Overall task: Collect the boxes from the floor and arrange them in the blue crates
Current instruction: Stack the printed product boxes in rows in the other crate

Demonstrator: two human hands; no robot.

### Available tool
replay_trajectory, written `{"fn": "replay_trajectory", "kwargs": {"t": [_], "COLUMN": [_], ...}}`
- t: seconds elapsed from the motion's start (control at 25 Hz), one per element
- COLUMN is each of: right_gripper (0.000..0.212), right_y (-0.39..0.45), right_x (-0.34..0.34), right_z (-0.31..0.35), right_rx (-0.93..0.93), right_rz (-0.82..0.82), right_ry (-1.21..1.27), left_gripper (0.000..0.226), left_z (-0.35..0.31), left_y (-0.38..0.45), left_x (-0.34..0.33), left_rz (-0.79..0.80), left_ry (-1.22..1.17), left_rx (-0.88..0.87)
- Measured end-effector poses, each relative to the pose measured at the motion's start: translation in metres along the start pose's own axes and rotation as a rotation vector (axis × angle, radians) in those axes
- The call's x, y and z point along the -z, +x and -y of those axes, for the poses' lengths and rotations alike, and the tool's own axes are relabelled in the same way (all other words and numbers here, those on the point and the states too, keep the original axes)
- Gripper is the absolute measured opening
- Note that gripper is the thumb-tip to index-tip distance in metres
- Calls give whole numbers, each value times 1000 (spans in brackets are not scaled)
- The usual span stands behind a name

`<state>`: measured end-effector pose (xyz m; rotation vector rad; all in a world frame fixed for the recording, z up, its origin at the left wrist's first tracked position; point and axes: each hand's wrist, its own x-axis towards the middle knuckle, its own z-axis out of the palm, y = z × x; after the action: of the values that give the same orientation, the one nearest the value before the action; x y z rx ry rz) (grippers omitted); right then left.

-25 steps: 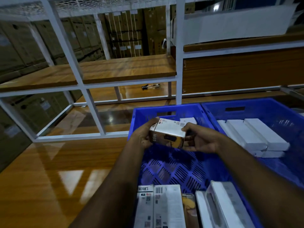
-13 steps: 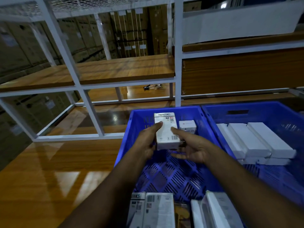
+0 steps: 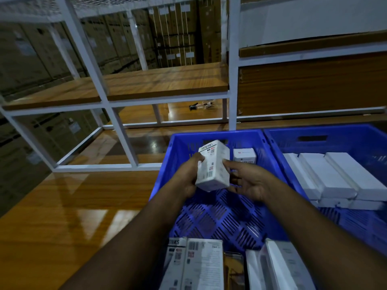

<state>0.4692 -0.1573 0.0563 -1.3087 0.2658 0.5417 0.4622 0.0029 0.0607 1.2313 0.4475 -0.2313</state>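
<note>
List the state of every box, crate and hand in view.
Held box: in the air over the left crate.
Left hand: grips it.
Right hand: fingertips touch it.
Small box: upright at the far wall.
Left crate: partly filled.
Right crate: holds stacked white boxes.

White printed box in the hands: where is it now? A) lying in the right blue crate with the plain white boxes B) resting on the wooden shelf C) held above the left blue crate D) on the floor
C: the white printed box is gripped by the left hand, with the right hand's fingers at its side, over the slotted floor of the left blue plastic crate.
</note>
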Motion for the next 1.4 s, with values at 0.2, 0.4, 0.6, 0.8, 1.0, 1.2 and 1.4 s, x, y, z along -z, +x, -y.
{"fn": "replay_trajectory", "kwargs": {"t": [0.2, 0.4, 0.6, 0.8, 1.0, 1.2, 1.4], "right_gripper": [7, 22, 11, 64, 61, 77, 76], "right_y": [1, 3, 6, 14, 11, 11, 16], "right_x": [-3, -4, 0, 4, 2, 1, -1], "right_z": [0, 1, 1, 0, -1, -1, -2], "right_rx": [94, 157, 327, 188, 195, 324, 331], "right_rz": [12, 53, -22, -57, 68, 3, -10], "right_ry": [-55, 37, -55, -5, -39, -99, -210], "left_gripper": [39, 69, 87, 62, 69, 72, 55], "left_z": [-2, -3, 0, -2, -2, -4, -9], "left_y": [6, 8, 11, 8, 7, 8, 6], "left_x": [-1, 5, 6, 4, 4, 4, 7], "left_rz": [-91, 25, 109, 100, 115, 168, 140], "left_ry": [217, 250, 210, 177, 167, 268, 297], "left_rx": [-41, -96, -62, 0, -33, -60, -103]}}
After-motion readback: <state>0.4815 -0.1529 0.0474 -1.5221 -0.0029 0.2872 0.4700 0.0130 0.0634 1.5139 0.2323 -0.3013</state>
